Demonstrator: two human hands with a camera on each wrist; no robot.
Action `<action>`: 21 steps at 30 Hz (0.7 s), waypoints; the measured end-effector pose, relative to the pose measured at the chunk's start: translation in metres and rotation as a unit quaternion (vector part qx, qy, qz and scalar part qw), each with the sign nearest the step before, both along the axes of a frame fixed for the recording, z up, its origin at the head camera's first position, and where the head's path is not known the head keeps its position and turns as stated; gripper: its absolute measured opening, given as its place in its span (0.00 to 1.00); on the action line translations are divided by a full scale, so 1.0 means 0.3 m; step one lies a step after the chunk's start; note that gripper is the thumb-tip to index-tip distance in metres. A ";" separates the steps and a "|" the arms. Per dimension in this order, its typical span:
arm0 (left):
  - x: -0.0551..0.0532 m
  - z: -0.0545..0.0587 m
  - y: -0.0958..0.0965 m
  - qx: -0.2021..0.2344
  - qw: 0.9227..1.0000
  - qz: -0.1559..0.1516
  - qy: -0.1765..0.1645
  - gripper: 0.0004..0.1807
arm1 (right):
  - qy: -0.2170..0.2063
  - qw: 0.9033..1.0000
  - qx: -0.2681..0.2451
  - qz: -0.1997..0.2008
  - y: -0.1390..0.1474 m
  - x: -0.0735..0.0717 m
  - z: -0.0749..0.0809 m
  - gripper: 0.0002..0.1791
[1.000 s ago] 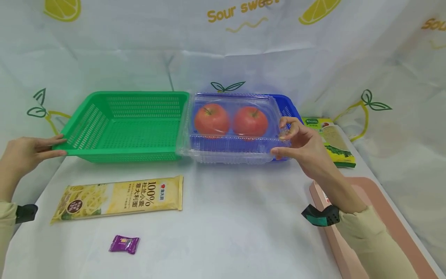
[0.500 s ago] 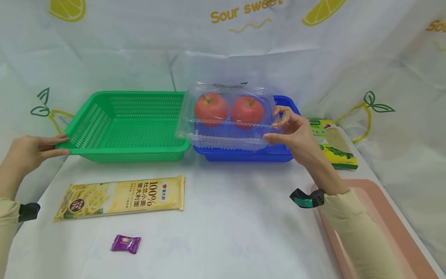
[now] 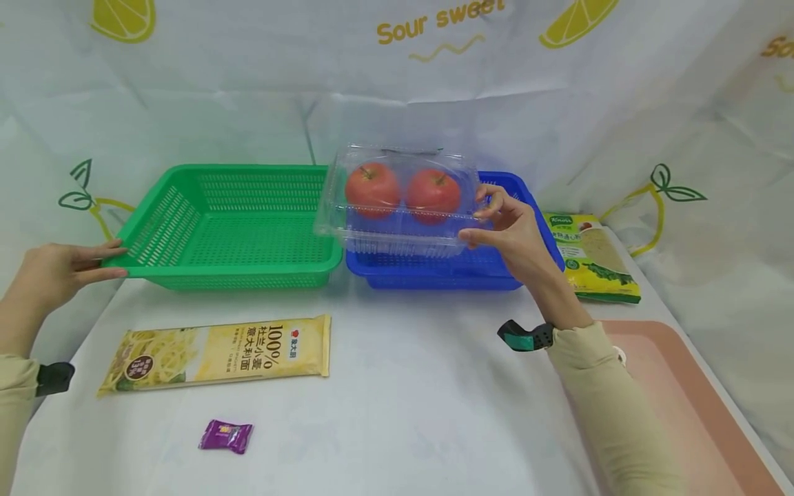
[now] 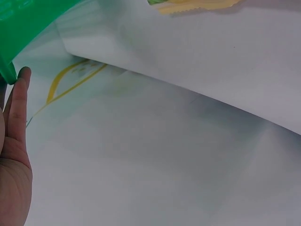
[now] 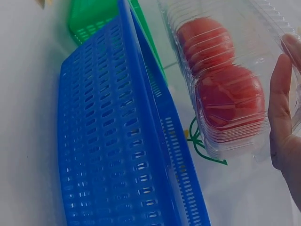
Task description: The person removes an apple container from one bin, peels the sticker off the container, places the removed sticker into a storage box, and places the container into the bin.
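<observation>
My right hand (image 3: 515, 234) pinches the right edge of a clear plastic clamshell box (image 3: 403, 244) between thumb and fingers. Two red apples (image 3: 373, 191) show through its lid. In the head view the box overlaps the blue basket (image 3: 443, 281); the right wrist view has the box (image 5: 249, 146) raised above the blue basket's rim (image 5: 155, 113). At the left, my left hand (image 3: 58, 275) grips the near left corner of the green basket (image 3: 248, 269), thumb below and fingers above. In the left wrist view only part of that hand (image 4: 16, 155) appears.
In front of the green basket lies a yellow spaghetti packet (image 3: 217, 355), with a small purple wrapped candy (image 3: 226, 436) nearer me. A yellow-green food packet (image 3: 592, 258) lies right of the blue basket. A pink tray (image 3: 713, 372) stands at the right, partly behind my sleeve.
The clamshell box with the apples has risen off the blue basket and shifted slightly left with my right hand. My left hand keeps its grip on the green basket.
</observation>
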State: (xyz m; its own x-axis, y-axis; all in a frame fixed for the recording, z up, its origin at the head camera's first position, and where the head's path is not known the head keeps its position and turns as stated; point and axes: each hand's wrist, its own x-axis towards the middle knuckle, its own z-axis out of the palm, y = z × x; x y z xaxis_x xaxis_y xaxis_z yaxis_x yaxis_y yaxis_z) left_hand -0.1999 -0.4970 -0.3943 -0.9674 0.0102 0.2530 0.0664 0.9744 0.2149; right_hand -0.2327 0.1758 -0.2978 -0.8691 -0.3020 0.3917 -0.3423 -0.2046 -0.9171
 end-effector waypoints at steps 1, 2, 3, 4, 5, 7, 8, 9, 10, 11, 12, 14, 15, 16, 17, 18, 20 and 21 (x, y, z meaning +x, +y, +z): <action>0.004 0.005 0.003 -0.001 1.000 -0.004 0.002 0.30 | -0.001 1.000 -0.001 0.002 -0.003 -0.006 -0.003 0.13; 0.005 0.006 0.004 -0.009 1.000 -0.004 0.007 0.30 | 0.000 1.000 -0.002 0.005 -0.007 -0.012 -0.006 0.12; 0.007 0.008 0.005 -0.012 1.000 -0.006 0.009 0.30 | 0.001 1.000 -0.002 0.006 -0.011 -0.017 -0.010 0.12; 0.008 0.012 0.005 -0.009 1.000 -0.010 0.006 0.31 | 0.001 1.000 0.000 0.007 -0.016 -0.023 -0.013 0.12; 0.008 0.012 0.004 -0.012 1.000 -0.010 0.007 0.30 | -0.001 1.000 0.001 0.007 -0.022 -0.028 -0.017 0.13; 0.007 0.009 -0.003 -0.019 1.000 -0.011 0.013 0.30 | -0.003 1.000 0.006 0.004 -0.038 -0.038 -0.023 0.14; 0.005 0.005 -0.009 -0.017 1.000 -0.010 0.011 0.30 | -0.005 1.000 0.007 0.005 -0.046 -0.042 -0.026 0.14; 0.003 0.000 -0.014 -0.013 1.000 -0.011 0.015 0.30 | -0.006 1.000 0.010 0.004 -0.055 -0.046 -0.028 0.15; 0.001 -0.003 -0.017 -0.011 1.000 -0.012 0.017 0.30 | -0.006 1.000 0.012 0.005 -0.063 -0.050 -0.030 0.16; 0.000 -0.008 -0.021 -0.014 1.000 -0.011 0.022 0.30 | -0.006 1.000 0.013 0.006 -0.072 -0.053 -0.032 0.17; -0.002 -0.012 -0.024 -0.009 1.000 -0.012 0.024 0.30 | -0.005 1.000 0.015 0.007 -0.080 -0.056 -0.033 0.17; -0.004 -0.015 -0.024 0.001 1.000 -0.015 0.026 0.30 | -0.005 1.000 0.013 0.010 -0.096 -0.062 -0.036 0.17; -0.004 -0.014 -0.023 0.006 0.999 -0.018 0.027 0.30 | -0.004 1.000 0.014 0.010 -0.104 -0.064 -0.036 0.18; -0.004 -0.014 -0.022 0.007 1.000 -0.017 0.026 0.31 | -0.004 1.000 0.013 0.012 -0.112 -0.066 -0.038 0.18; -0.005 -0.013 -0.021 0.010 1.000 -0.015 0.024 0.31 | -0.004 1.000 0.012 0.014 -0.120 -0.069 -0.039 0.18; -0.006 -0.013 -0.021 0.013 1.000 -0.015 0.023 0.31 | -0.005 1.000 0.012 0.015 -0.128 -0.072 -0.041 0.18; -0.005 -0.013 -0.021 0.013 1.000 -0.014 0.021 0.31 | -0.006 1.000 0.010 0.020 -0.147 -0.078 -0.045 0.17; -0.005 -0.012 -0.022 0.014 1.000 -0.014 0.020 0.31 | -0.005 1.000 0.009 0.023 -0.157 -0.081 -0.048 0.17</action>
State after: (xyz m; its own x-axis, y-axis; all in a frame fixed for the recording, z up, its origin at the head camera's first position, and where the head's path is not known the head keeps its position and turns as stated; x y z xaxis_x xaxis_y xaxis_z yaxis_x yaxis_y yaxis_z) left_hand -0.2014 -0.5037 -0.3980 -0.9562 0.0290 0.2914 0.1023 0.9655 0.2397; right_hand -0.2570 0.1287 -0.3121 -0.8577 -0.3487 0.3777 -0.3244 -0.2027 -0.9239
